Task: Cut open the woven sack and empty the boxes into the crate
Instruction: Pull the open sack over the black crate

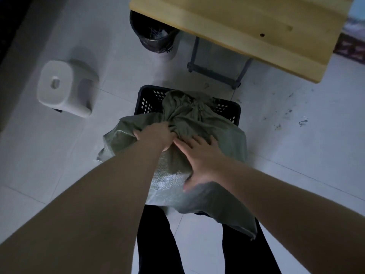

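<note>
At centre frame, I log one woven sack (199, 120), grey-green, lying across the top of a black perforated crate (146, 102); its bunched, tied neck points toward the top of the frame, over the crate's far side.

Left grip (155, 136): fingers curled into the gathered cloth just below the neck, clutching the sack.

Right grip (199, 156): fingers spread and straight, palm pressed flat on the sack just beside the left grip, thumb at a fold lower down.

Upper left: white plastic stool (65, 87) on the tiled floor (296, 139).

Top centre: bin with dark liner (156, 35), partly under a wooden table (246, 26) at upper right.

Bottom centre: my dark trouser legs (155, 246), beneath the sack's loose end.
</note>
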